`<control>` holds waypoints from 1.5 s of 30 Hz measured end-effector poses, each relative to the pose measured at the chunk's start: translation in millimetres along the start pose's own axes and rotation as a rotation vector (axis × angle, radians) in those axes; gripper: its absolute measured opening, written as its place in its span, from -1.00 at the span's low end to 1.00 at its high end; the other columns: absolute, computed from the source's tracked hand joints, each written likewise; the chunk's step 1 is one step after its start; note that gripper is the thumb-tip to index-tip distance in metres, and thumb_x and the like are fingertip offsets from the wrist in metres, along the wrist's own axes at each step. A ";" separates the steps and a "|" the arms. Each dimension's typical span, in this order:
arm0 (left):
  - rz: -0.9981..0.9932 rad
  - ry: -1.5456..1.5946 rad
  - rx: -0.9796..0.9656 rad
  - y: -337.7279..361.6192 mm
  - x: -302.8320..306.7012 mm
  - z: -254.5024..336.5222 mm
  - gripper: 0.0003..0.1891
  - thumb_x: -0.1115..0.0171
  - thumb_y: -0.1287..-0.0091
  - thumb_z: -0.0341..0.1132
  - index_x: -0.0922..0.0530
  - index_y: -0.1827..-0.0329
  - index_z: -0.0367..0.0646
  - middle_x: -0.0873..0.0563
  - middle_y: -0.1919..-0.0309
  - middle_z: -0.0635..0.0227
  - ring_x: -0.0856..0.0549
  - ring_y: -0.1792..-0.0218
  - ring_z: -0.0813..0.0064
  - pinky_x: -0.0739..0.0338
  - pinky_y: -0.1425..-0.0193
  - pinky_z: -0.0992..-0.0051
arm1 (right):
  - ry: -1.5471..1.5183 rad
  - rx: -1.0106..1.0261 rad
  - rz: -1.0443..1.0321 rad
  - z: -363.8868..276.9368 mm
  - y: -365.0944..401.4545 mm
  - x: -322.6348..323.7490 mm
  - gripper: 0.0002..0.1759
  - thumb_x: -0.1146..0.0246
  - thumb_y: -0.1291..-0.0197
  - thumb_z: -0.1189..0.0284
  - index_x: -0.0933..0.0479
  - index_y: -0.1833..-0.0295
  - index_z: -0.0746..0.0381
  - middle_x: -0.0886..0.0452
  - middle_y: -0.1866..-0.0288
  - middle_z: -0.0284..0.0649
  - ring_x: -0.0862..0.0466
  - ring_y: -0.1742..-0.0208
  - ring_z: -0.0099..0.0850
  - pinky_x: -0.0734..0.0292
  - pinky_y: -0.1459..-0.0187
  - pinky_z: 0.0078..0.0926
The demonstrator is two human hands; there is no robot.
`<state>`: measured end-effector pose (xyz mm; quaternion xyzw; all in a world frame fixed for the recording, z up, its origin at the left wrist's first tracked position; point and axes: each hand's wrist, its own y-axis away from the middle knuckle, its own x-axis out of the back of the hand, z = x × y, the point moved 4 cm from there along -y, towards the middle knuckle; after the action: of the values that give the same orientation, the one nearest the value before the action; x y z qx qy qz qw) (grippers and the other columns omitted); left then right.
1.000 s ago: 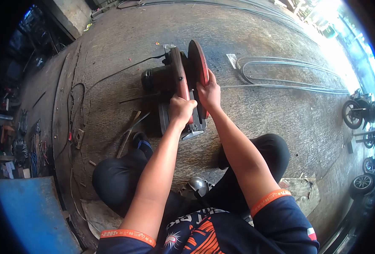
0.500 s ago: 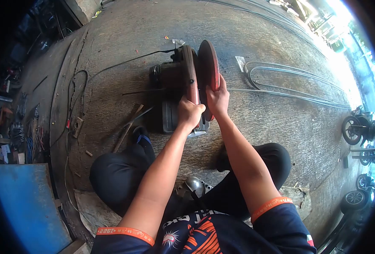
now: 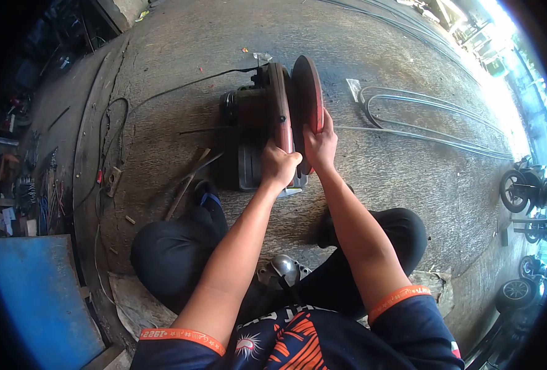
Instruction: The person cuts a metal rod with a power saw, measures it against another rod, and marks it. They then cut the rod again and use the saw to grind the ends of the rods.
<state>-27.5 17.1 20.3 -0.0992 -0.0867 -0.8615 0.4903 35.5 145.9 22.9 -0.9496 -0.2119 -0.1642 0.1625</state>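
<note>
A cut-off saw (image 3: 248, 111) with a dark motor and a reddish blade guard (image 3: 279, 105) stands on the floor in front of me. My left hand (image 3: 278, 165) is wrapped round the near lower end of the guard, thumb pointing right. To the right of the guard is a large, thin disc (image 3: 310, 92) with a red face, held upright on edge. My right hand (image 3: 321, 145) grips its lower right rim, fingers partly hidden behind it. The saw's base (image 3: 248, 168) shows below, partly covered by my left hand.
A black cable (image 3: 162, 94) runs left from the saw. Bent metal rods (image 3: 434, 105) lie at the right. A wooden stick (image 3: 187, 185) and a blue panel (image 3: 36, 296) are at the left. A rounded metal part (image 3: 283, 266) sits between my legs.
The view has shifted slightly. The disc and the guard sit a little differently in the frame, and both hands keep their holds.
</note>
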 end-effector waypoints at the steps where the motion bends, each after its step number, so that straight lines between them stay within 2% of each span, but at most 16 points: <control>1: 0.000 -0.002 0.000 0.9 0.9 2.5 -0.58 -0.28 0.07 -0.42 -0.48 0.09 -0.38 -0.59 0.47 0.27 -0.61 0.45 0.45 -0.52 0.34 0.41 | -0.001 -0.001 0.000 0.6 0.4 -0.2 -0.37 -0.26 -0.10 0.38 -0.34 -0.33 0.19 -0.64 0.06 0.18 -0.62 -0.01 0.15 -0.53 -0.02 -0.05; 4: -0.024 0.013 0.063 3.2 0.3 2.9 -0.57 -0.28 0.07 -0.41 -0.48 0.08 -0.38 -0.60 0.44 0.26 -0.62 0.41 0.44 -0.53 0.28 0.41 | 0.002 -0.012 -0.001 1.7 1.1 -0.2 -0.38 -0.26 -0.11 0.38 -0.34 -0.33 0.19 -0.64 0.05 0.18 -0.62 -0.01 0.15 -0.52 -0.02 -0.04; 6: -0.013 0.062 -0.007 2.4 -0.5 1.8 -0.55 -0.28 0.07 -0.41 -0.48 0.06 -0.38 -0.61 0.40 0.24 -0.63 0.35 0.43 -0.53 0.21 0.41 | -0.010 0.000 0.006 1.5 1.6 -0.1 -0.38 -0.26 -0.10 0.38 -0.35 -0.33 0.19 -0.64 0.05 0.17 -0.62 -0.01 0.14 -0.53 -0.02 -0.05; 13: -0.070 -0.008 0.081 3.8 -0.7 -3.3 -0.53 -0.28 0.08 -0.40 -0.49 0.03 -0.36 -0.62 0.35 0.25 -0.64 0.31 0.41 -0.53 0.15 0.41 | -0.010 -0.003 0.016 8.0 3.3 -1.4 -0.38 -0.27 -0.07 0.40 -0.37 -0.32 0.20 -0.64 0.07 0.16 -0.64 0.01 0.13 -0.53 -0.01 -0.07; 15: -0.044 0.054 0.046 5.2 -0.4 0.2 -0.52 -0.27 0.07 -0.41 -0.49 0.01 -0.35 -0.62 0.32 0.24 -0.64 0.28 0.41 -0.52 0.12 0.41 | -0.018 -0.003 0.003 8.3 3.9 -1.6 -0.39 -0.27 -0.11 0.35 -0.39 -0.32 0.24 -0.67 0.09 0.09 -0.70 0.04 -0.01 -0.55 -0.01 -0.22; 19: -0.084 -0.027 0.123 4.9 -0.4 -2.7 -0.50 -0.25 0.06 -0.42 -0.49 -0.03 -0.35 -0.62 0.29 0.24 -0.64 0.25 0.41 -0.51 0.09 0.43 | -0.015 -0.003 0.008 10.8 4.0 -2.7 -0.40 -0.27 -0.11 0.36 -0.41 -0.31 0.24 -0.67 0.07 0.08 -0.69 0.03 -0.03 -0.54 -0.03 -0.24; 21: -0.051 0.014 0.028 4.2 -1.9 -4.9 -0.51 -0.24 0.06 -0.43 -0.48 -0.03 -0.35 -0.62 0.30 0.23 -0.63 0.26 0.41 -0.51 0.11 0.42 | -0.008 0.087 0.048 12.9 3.3 -4.2 -0.38 -0.26 -0.07 0.40 -0.38 -0.31 0.22 -0.65 0.10 0.14 -0.65 0.07 0.13 -0.56 0.06 -0.08; 34: -0.048 -0.040 0.056 5.7 -2.0 -9.2 -0.48 -0.26 0.07 -0.43 -0.48 -0.06 -0.34 -0.60 0.34 0.25 -0.63 0.30 0.40 -0.53 0.14 0.41 | 0.025 0.081 0.031 14.2 6.7 -4.6 -0.40 -0.25 -0.09 0.37 -0.38 -0.30 0.22 -0.65 0.13 0.14 -0.64 0.11 0.14 -0.55 0.09 -0.04; 36: -0.025 -0.016 0.046 5.4 -1.7 -9.0 -0.58 -0.29 0.11 -0.40 -0.46 0.14 -0.36 -0.64 0.35 0.07 -0.69 0.30 0.20 -0.58 0.14 0.32 | 0.010 0.058 0.028 14.6 6.8 -4.2 -0.40 -0.24 -0.10 0.36 -0.39 -0.30 0.21 -0.65 0.13 0.15 -0.64 0.10 0.16 -0.54 0.08 -0.03; 39: 0.020 -0.008 -0.011 5.6 -2.1 -9.6 -0.58 -0.30 0.10 -0.40 -0.47 0.13 -0.35 -0.64 0.35 0.08 -0.69 0.29 0.20 -0.58 0.13 0.33 | 0.007 0.051 0.023 13.1 6.8 -3.9 -0.41 -0.24 -0.11 0.36 -0.39 -0.30 0.20 -0.65 0.12 0.15 -0.63 0.09 0.16 -0.53 0.07 -0.03; 45: 0.005 -0.006 0.017 8.1 0.1 -3.6 -0.58 -0.30 0.09 -0.40 -0.48 0.12 -0.33 -0.64 0.34 0.11 -0.69 0.30 0.24 -0.58 0.14 0.34 | 0.000 0.043 0.023 11.1 7.1 -3.3 -0.42 -0.24 -0.10 0.36 -0.40 -0.29 0.18 -0.64 0.12 0.14 -0.63 0.08 0.15 -0.53 0.06 -0.03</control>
<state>-20.9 12.0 17.3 -0.0981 -0.0952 -0.8593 0.4928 38.6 142.9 10.0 -0.9483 -0.2043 -0.1577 0.1849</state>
